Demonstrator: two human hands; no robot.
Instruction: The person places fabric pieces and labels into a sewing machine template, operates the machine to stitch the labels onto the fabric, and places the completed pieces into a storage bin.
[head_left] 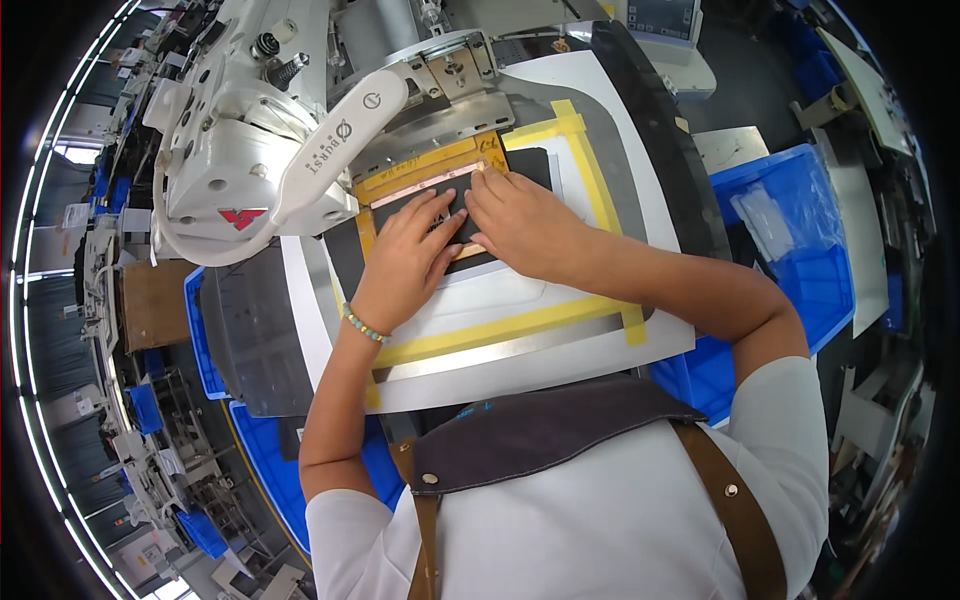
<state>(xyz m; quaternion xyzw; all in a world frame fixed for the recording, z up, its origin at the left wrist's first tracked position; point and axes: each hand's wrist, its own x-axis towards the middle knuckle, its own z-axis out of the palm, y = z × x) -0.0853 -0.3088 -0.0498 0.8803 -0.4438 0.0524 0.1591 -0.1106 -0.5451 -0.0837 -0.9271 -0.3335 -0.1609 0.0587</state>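
Observation:
My left hand (405,262), with a beaded bracelet (363,325) at the wrist, lies on a dark flat piece (461,208), its fingers stretched out. From the other side my right hand (525,225) reaches over the same piece. Its fingertips touch the end of a pinkish strip (425,186), and its thumb rests apart from them near the lower edge. Around the dark piece runs an orange-yellow frame (430,170) with handwriting on it. Both palms hide part of the piece and frame.
A white machine head (250,150) with a white lever arm (340,135) stands at the left. A metal bracket (440,125) sits just beyond the frame. Yellow tape (500,325) borders the white work sheet (560,370). A blue bin (815,230) is at the right.

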